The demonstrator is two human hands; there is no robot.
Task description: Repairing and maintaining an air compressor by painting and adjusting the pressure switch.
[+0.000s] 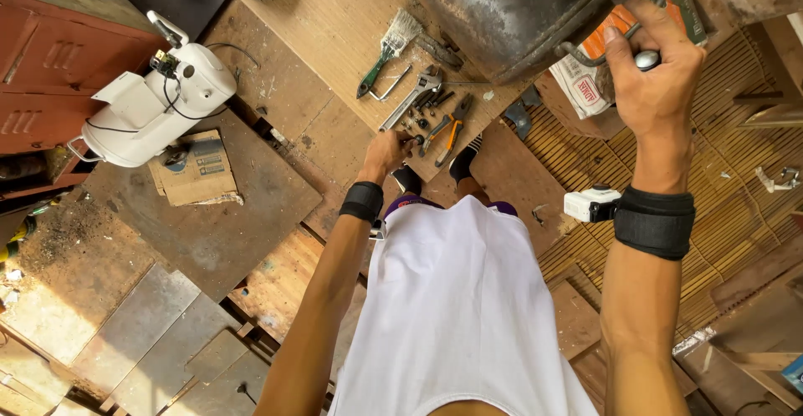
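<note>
Right hand [657, 73] is clenched around a metal handle [585, 55] on the rusty steel tank [510, 15]. Left hand [386, 153] pinches small hardware beside the pliers [452, 127].

Risk: a slipping grip could let the tank fall onto the tools.

Count: one adjustable wrench [410, 98], one paintbrush [389, 48], one pliers.

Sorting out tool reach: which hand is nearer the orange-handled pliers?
Left. The left hand sits just beside the orange-handled pliers; the right hand is far off, gripping a metal handle.

floor: wooden boards [276, 98] | red metal cabinet [50, 65] | daylight
</note>
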